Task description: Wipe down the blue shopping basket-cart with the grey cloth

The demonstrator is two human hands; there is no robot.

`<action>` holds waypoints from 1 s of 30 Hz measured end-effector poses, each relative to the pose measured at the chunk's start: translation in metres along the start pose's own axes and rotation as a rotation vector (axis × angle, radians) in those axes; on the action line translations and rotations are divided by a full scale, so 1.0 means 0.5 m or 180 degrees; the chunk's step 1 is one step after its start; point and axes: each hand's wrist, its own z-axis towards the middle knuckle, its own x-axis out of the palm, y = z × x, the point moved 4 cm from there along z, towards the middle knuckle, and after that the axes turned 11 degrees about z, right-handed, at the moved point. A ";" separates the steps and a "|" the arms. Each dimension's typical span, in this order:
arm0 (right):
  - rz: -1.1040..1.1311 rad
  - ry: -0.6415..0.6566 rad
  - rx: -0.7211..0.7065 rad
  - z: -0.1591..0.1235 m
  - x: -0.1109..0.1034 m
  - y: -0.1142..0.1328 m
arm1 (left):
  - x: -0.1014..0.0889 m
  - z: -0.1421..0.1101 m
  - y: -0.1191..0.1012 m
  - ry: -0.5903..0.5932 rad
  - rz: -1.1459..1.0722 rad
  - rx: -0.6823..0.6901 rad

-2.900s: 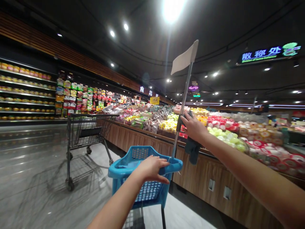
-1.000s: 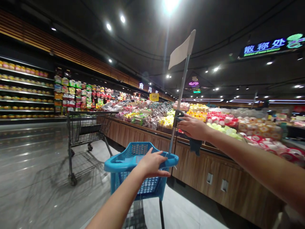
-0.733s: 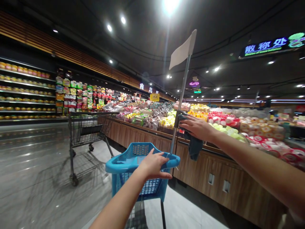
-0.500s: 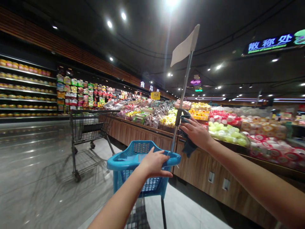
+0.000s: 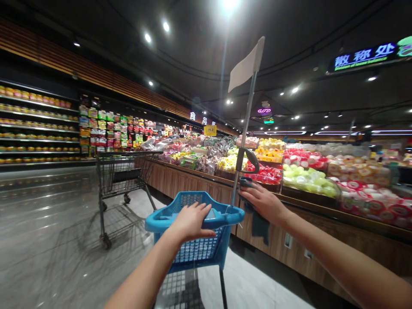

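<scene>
Left hand [image 5: 190, 221] open over blue basket [image 5: 156, 224]; right hand [image 5: 264, 202], partly curled, holds cloth [image 5: 260, 226]; green goods [image 5: 309, 179] fill a bin [image 5: 305, 197]

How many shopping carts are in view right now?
2: the blue cart under the left hand, and the black cart beyond it to the left. Others may be hidden.

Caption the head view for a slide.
Right hand holds a dark cloth at the metal pole; left hand rests on the blue basket.
</scene>
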 end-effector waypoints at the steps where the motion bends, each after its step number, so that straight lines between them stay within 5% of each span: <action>1: 0.0236 0.0038 0.0109 -0.002 0.018 0.016 | -0.001 0.001 -0.003 0.0004 0.0008 -0.0009; 6: 0.1375 0.0041 0.0610 -0.004 0.102 0.101 | -0.005 0.003 -0.016 0.0014 0.0052 -0.0053; 13: 0.1386 -0.0389 0.0698 0.033 0.150 0.173 | 0.006 0.011 -0.017 -0.0064 0.0085 -0.0048; 23: 0.0852 -0.0327 0.1009 -0.058 0.169 0.089 | 0.009 0.031 -0.011 -0.0065 -0.0026 0.0133; 30: 0.0964 -0.0396 0.1060 0.001 0.193 0.128 | 0.008 0.045 -0.018 -0.0119 0.0001 0.0166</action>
